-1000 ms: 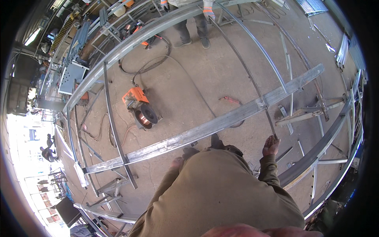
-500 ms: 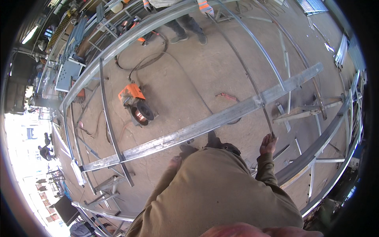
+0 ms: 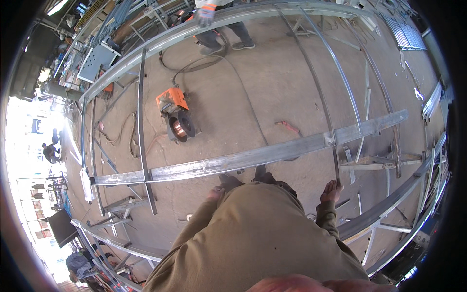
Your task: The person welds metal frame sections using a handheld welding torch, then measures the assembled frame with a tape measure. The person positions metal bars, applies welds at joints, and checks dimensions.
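Observation:
My right hand closes its fingers on the near end of a thin dark metal bar. The bar runs away from me, across a wide grey steel beam and on to the far rail. Close to my body, my left hand is curled; whatever it may hold is hidden. Another thin bar crosses the beam at the left, and a shiny bar reaches it right of the bar in my hand.
A co-worker's gloved hand is over the far rail. On the floor beyond the beam stand an orange wire feeder with a wire spool, cables, and a red welding torch. Metal trestles stand at the right.
The co-worker has moved left along the far rail, and the gloved hand has left the thin bar's far end. My view has shifted slightly; my right hand stays at the bar's near end.

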Demonstrator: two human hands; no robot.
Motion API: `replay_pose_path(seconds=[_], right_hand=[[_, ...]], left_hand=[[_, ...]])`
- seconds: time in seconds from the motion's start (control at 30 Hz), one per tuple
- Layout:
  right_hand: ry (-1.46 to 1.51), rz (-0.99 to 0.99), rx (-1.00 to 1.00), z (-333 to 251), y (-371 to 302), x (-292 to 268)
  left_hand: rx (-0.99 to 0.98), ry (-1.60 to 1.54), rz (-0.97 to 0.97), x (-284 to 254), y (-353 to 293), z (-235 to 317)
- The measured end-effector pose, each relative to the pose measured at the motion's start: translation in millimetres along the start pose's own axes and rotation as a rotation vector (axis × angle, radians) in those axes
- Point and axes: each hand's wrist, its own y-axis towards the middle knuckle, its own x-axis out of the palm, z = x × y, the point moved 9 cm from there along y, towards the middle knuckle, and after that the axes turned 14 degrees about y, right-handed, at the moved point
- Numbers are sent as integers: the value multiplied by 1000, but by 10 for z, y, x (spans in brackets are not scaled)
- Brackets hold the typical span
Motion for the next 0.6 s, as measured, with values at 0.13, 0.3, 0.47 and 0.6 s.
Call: replay_pose_path(seconds=[0.13,0.3,0.47,0.6], right_hand=[[20,26,7,-10,-8,-7],[-39,-41,-9,8,-116,102],[-411,-113,-49,13,-109,170],[-1931,-370,-251,88,111,238]], left_hand=[[30,39,-65,81,72,-75],[9,-95,51,65,20,-228],[-81,-145,-6,26,-85,-428],[-111,-222,93,-173,-273,-548]])
